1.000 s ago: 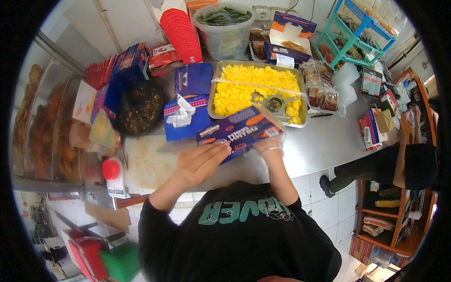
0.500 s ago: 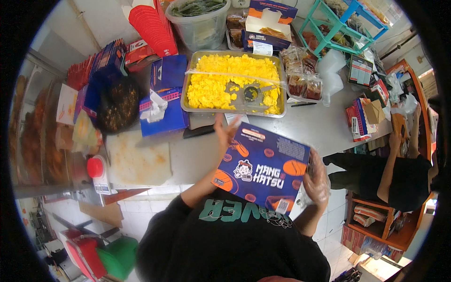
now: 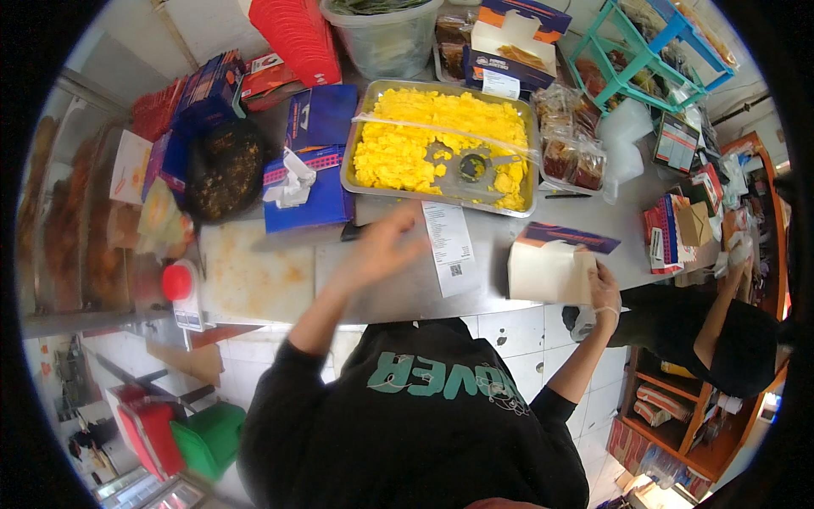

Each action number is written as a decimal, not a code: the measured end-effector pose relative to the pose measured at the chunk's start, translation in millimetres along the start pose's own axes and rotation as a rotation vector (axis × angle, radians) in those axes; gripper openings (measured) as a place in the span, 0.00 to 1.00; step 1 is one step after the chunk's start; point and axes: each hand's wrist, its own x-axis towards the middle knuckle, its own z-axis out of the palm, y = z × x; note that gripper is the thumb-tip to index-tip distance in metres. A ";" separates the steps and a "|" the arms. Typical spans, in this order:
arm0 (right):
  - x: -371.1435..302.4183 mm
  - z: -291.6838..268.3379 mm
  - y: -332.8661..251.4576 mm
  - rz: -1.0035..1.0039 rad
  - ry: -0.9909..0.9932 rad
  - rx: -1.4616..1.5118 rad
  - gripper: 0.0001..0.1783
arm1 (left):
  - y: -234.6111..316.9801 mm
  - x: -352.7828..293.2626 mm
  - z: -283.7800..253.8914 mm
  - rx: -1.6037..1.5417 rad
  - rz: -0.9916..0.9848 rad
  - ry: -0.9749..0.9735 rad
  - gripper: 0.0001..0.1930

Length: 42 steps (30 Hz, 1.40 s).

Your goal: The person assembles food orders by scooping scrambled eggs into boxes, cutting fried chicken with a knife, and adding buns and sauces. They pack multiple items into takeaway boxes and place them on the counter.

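Observation:
My left hand [image 3: 386, 250], blurred by motion, is over the steel counter with its fingers stretched out and nothing visible in them. Just to its right lies a long white receipt [image 3: 449, 246], touching or close to the front of the metal tray [image 3: 359, 193]. Yellow scrambled egg [image 3: 407, 161] fills much of that tray, with a small dark round cup [image 3: 472, 167] in a bared patch. My right hand [image 3: 604, 295], in a clear plastic glove, grips the right side of an open carton box [image 3: 549, 270]. The box's pale inside shows, and its blue printed lid stands at the far side.
At left are a stained cutting board [image 3: 259, 270], a dark pan [image 3: 225, 174] and a red-lidded container [image 3: 178, 284]. Blue boxes [image 3: 309, 204] with a crumpled tissue stand beside the tray. Sauce packets [image 3: 572, 157] lie right of it. A co-worker [image 3: 729, 339] stands at far right.
The box has moved right and lower lid-up, its printed face no longer toward me, and is open now. My left hand has let go of it and moved left. The receipt is uncovered.

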 end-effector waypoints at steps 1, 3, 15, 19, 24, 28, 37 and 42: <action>-3.7 -1.0 -5.4 -0.052 0.126 0.016 0.27 | -8.9 6.9 -29.4 0.378 0.032 0.346 0.28; -19.3 -6.3 -15.4 -0.044 0.336 -0.054 0.26 | -38.2 39.3 -112.9 0.498 0.163 0.704 0.24; -81.2 6.3 -40.0 -0.145 0.616 0.328 0.18 | -173.6 129.6 -286.4 0.788 -0.682 0.397 0.42; -89.8 4.9 -64.0 -0.141 0.609 0.346 0.17 | -179.6 129.3 -298.3 0.459 -0.626 0.479 0.34; -92.9 6.3 -112.7 -0.236 0.618 0.440 0.16 | -150.2 121.3 -310.1 0.218 -0.416 0.785 0.23; -96.5 20.1 -168.3 -0.436 0.722 0.302 0.15 | -76.7 95.4 -293.6 0.523 -0.093 1.017 0.17; -186.0 105.5 -320.5 -1.032 0.096 1.013 0.27 | 96.8 -43.9 -66.3 0.724 0.601 0.593 0.10; -159.3 112.1 -283.8 -0.687 0.217 0.175 0.38 | 117.5 -77.2 -12.1 0.683 0.987 0.189 0.09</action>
